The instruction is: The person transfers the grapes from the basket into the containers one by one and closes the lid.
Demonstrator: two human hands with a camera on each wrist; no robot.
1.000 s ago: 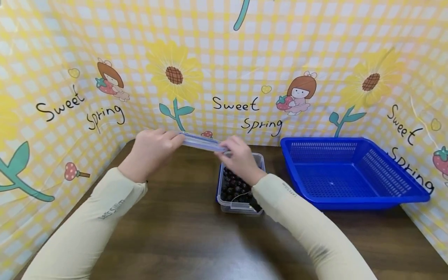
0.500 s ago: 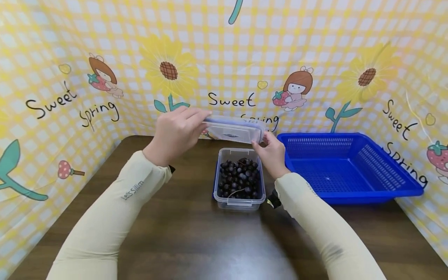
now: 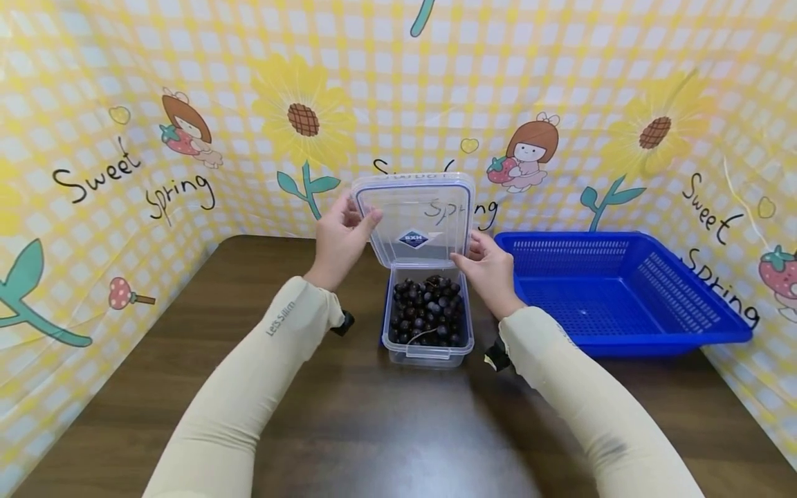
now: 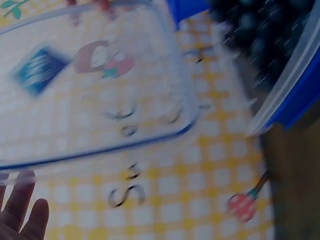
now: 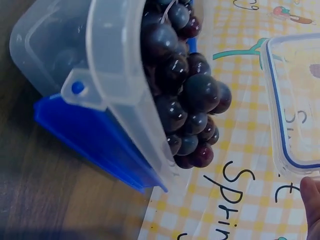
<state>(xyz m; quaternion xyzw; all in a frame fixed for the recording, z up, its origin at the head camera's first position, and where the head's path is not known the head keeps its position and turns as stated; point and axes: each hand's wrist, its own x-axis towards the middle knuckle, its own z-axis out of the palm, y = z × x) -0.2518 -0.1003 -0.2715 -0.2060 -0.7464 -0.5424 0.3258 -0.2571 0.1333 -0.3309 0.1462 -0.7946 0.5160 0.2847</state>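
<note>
A clear plastic lid with a blue seal and a blue diamond label stands tilted up behind a clear food container. Dark grapes fill the container, which has blue side flaps folded down. My left hand holds the lid's left edge, thumb in front. The lid's lower right corner is pinched by my right hand. In the left wrist view the lid is blurred and only some left fingers show. A right fingertip touches the lid's edge in the right wrist view.
A blue plastic basket with slotted sides stands right of the container. Dark wooden table lies beneath everything. A yellow checked cloth printed with flowers and lettering walls off the back and sides.
The lid has gone from nearly edge-on, at the left above the container, to facing me behind it. Both hands moved right with it, and the grapes came fully into view.
</note>
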